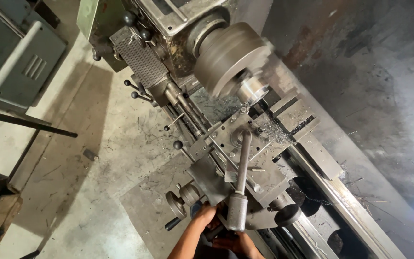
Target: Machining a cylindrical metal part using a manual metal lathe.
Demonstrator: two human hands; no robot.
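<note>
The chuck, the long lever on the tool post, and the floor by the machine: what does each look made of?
The chuck looks like bare grey steel with a dull machined finish; it is blurred. The long lever seems dark metal, worn and oily, its thick end matte. The floor looks like stained concrete, scuffed and strewn with thin chips.

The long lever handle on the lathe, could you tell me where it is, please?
In the head view, the long lever handle stands at centre, rising from the tool post below the chuck, just above both hands.

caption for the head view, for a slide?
Seen from above, a person's left hand and right hand work the carriage controls of a metal lathe whose chuck holds a workpiece.
</note>
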